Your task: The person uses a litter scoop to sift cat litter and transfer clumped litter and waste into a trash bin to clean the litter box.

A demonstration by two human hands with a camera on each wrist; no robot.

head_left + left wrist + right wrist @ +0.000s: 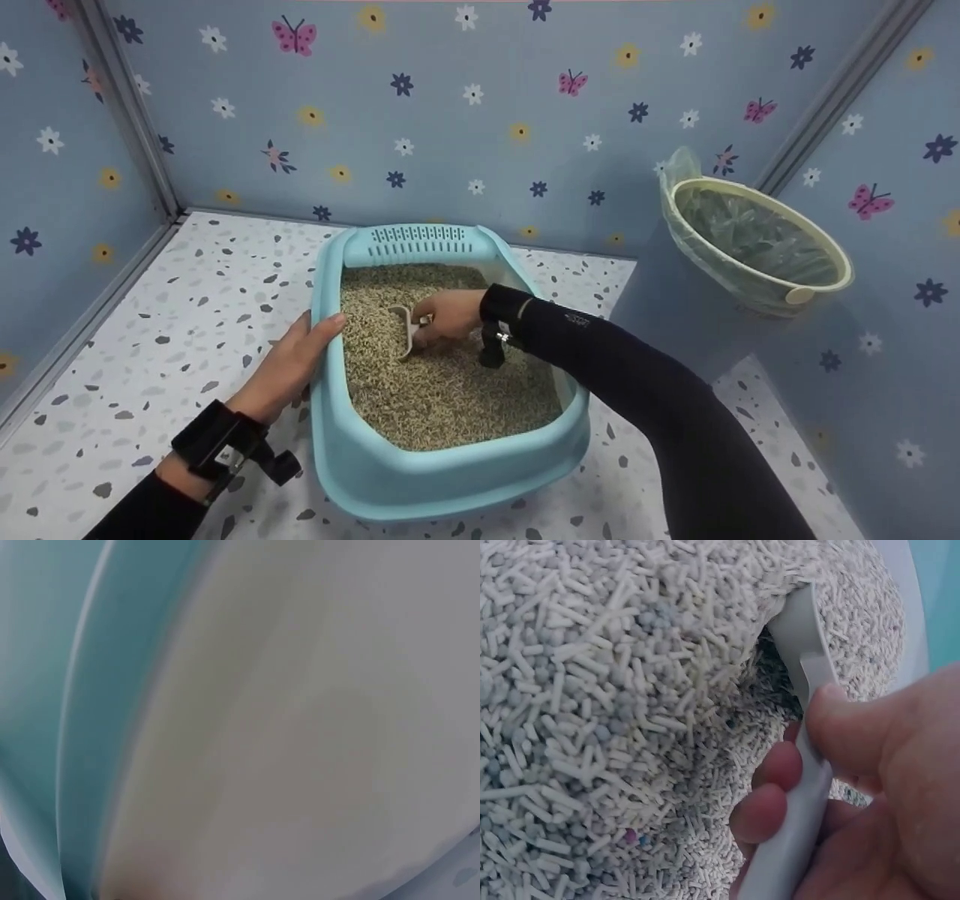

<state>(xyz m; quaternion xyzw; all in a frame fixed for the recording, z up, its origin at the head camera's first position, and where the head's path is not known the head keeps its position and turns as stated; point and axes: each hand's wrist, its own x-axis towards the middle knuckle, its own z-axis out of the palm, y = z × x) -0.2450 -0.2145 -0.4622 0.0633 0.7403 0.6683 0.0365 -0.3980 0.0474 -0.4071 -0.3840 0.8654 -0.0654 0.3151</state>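
Observation:
A light blue litter box (450, 487) stands on the floor, filled with pale pellet cat litter (457, 409). At its left rim my left hand (289, 364) grips the side, thumb over the edge and fingers outside, mostly hidden. My right hand (452, 313) holds a grey-white litter scoop (409, 336) inside the box. In the right wrist view, fingers and thumb wrap round the scoop's handle (791, 836); its head is partly buried in the litter. The left wrist view shows the box's blue side (112, 705) and a blurred pale surface, without the left hand clearly visible.
At the right, a cream-rimmed bin (814, 289) lined with a translucent green bag (757, 232) sits by the wall. Blue flowered wall panels (465, 112) enclose the back and both sides. The floor (165, 330) is white with grey speckles.

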